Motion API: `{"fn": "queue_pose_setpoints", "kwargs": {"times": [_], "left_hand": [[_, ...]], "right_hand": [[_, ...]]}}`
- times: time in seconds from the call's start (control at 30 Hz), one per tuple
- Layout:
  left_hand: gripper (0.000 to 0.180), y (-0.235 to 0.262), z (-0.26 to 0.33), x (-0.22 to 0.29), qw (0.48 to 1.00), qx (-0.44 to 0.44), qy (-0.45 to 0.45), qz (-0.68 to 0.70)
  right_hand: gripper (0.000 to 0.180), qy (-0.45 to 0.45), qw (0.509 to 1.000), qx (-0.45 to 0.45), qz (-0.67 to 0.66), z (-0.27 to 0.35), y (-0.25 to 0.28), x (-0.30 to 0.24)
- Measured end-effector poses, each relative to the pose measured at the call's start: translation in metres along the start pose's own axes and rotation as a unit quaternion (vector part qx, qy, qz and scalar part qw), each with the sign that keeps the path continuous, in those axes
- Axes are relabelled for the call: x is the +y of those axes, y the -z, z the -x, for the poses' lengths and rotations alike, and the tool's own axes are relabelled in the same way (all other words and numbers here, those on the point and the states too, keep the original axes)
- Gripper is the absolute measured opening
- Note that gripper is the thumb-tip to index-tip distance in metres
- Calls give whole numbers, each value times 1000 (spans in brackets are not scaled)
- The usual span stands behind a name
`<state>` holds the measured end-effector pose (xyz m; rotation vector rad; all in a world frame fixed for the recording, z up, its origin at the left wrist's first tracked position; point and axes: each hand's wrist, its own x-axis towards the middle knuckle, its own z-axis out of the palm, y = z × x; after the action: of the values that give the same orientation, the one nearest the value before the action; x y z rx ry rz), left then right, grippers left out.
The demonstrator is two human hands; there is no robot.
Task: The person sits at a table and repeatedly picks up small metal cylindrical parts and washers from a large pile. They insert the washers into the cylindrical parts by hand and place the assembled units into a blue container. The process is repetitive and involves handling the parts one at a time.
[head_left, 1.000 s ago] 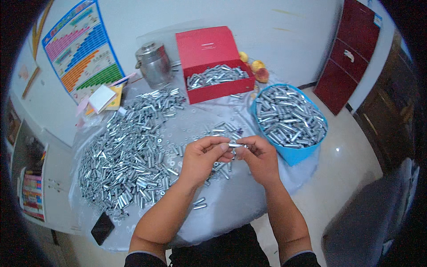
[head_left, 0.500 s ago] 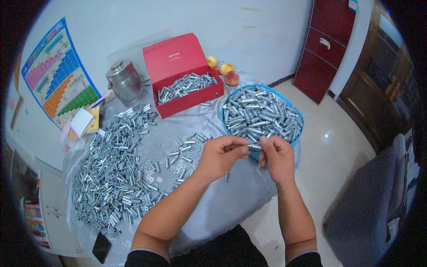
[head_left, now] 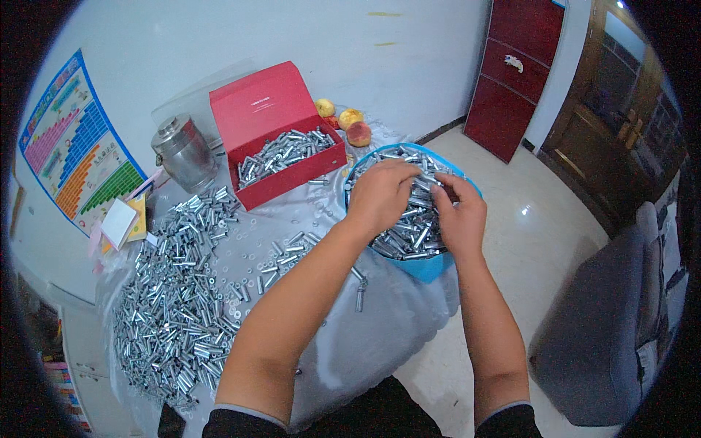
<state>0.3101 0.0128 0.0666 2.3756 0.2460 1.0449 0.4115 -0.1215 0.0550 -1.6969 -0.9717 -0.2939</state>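
Blue bowl (head_left: 431, 269): at the table's right edge, heaped with metal sleeves (head_left: 409, 226).
Left hand (head_left: 380, 193): over the bowl, fingers curled down onto the sleeves; whether it grips one I cannot tell.
Right hand (head_left: 460, 219): just beside the left, fingertips pinched narrow, what they hold is hidden.
Red box (head_left: 281, 157): behind, open, part filled with sleeves.
Loose pile (head_left: 171, 306): spread over the table's left.
Steel canister (head_left: 182, 153): left of the box.

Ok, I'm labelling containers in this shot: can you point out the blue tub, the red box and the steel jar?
blue tub (head_left: 427, 269): head view, on its front outer wall below the metal parts.
red box (head_left: 263, 109): head view, on the raised lid's inside.
steel jar (head_left: 186, 157): head view, on its shiny side wall.
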Motion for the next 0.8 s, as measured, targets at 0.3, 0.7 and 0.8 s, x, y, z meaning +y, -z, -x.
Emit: {"fn": "queue_pose_setpoints", "kwargs": {"times": [0.3, 0.7, 0.8], "left_hand": [[23, -5, 7, -18, 998, 46, -27, -28], [26, 83, 89, -31, 969, 87, 220, 74], [24, 110, 121, -41, 956, 125, 252, 88]], "right_hand": [[22, 83, 980, -39, 174, -10, -2, 15], [22, 121, 986, -26, 112, 8, -6, -28], [20, 109, 989, -36, 93, 14, -15, -45]]}}
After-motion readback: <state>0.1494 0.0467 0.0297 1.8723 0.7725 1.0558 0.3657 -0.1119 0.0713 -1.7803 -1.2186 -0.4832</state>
